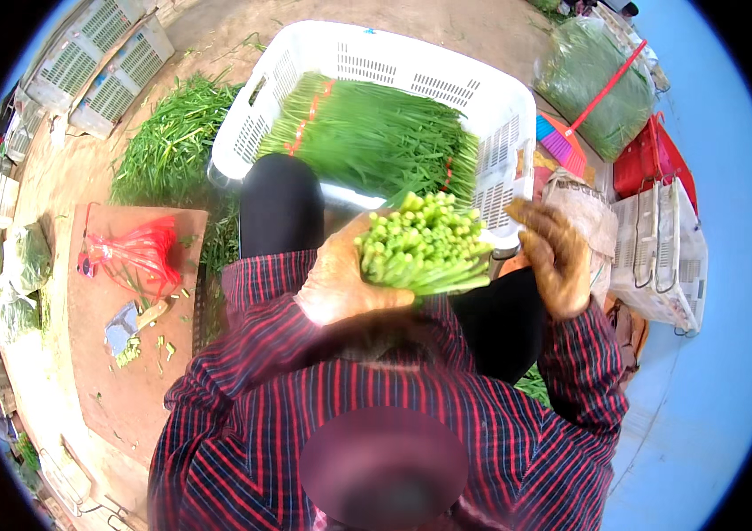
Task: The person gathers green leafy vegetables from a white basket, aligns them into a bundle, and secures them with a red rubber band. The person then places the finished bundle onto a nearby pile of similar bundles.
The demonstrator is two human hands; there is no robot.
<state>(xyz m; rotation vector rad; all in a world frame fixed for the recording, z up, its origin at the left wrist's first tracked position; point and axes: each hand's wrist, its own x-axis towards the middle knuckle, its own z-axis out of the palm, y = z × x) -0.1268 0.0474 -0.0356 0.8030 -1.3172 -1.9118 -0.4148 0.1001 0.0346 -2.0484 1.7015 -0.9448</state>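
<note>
My left hand [343,282] is wrapped around a thick bunch of green stalks [419,242], whose cut ends face up towards me. To the right of the bunch, my right hand [552,255] is raised beside the near right corner of the basket, palm turned inward, fingers apart, holding nothing. Beyond both hands stands a white plastic basket [512,106]. Leafy green bundles [376,126] lie in it, with orange-red ties [303,126] around them. The leafy end of the held bunch is mostly hidden behind the stalk ends.
At left, a brown board [107,398] bears red plastic strips [144,252], a broad-bladed knife [125,325] and cut stalk bits. Loose greens [170,146] lie beside the basket. At right are a dustpan [641,156], a broom [565,146], a sack [578,202] and a white crate [661,245].
</note>
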